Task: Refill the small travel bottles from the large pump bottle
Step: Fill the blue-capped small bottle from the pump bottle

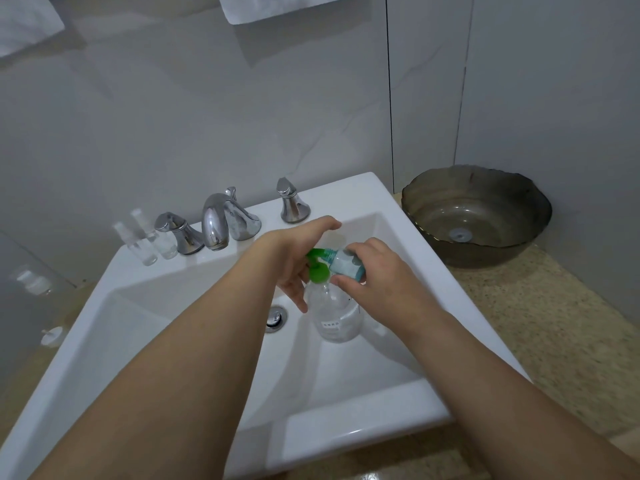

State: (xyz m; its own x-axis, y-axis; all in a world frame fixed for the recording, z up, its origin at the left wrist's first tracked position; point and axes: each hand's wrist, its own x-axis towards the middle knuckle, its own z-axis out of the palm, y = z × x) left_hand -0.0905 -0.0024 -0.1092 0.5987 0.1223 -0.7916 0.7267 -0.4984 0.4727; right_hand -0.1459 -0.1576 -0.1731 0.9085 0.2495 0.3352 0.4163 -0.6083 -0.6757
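Looking down at frame centre, I see my right hand [372, 271] pinching a small teal travel bottle [346, 265] tilted at the green pump [318, 268] of the clear pump bottle [334, 315] over the sink [346, 434]; my left hand [298, 258], fingers loosely spread, rests on the pump.

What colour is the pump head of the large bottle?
Bright green pump head, seen in the head view.

A speckled beige tabletop [554, 327] carries a white square sink [360, 434], and just to the sink's right, in the corner by the wall, sits a dark glass bowl [429, 202]. On the sink's back ledge stand a chrome tap [216, 223] between two handles, with two small clear bottles [152, 240] side by side at the left end.
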